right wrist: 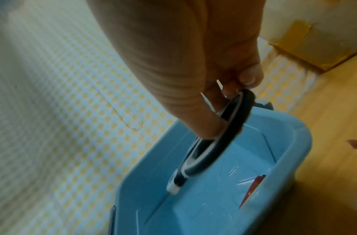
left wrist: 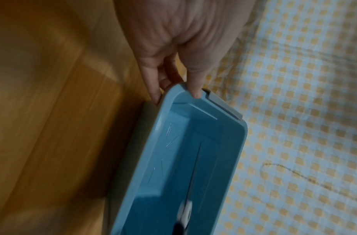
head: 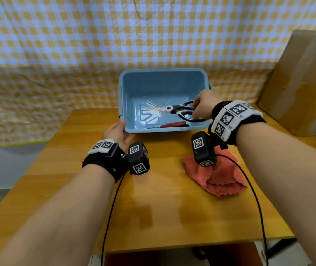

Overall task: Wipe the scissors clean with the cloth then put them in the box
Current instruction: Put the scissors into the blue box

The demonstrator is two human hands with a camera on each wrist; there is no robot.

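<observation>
Head view: scissors [head: 180, 110] held over the open blue box [head: 161, 73], blades pointing left
Right hand [head: 204, 106] curled round the black-and-white handle loops, gripping them above the box floor; whether the blades touch the floor, cannot tell. Left hand [head: 117, 133] at the box's near-left corner, thumb [left wrist: 195, 89] hooked over the rim, fingers [left wrist: 153, 85] against the outer wall, pinching that edge. Red-handled tool [head: 172, 124] lying inside along the near wall. Red cloth [head: 218, 177] crumpled on the wooden table [head: 153, 208], near the box, below the right wrist. Cardboard carton [head: 303, 83] at far right
</observation>
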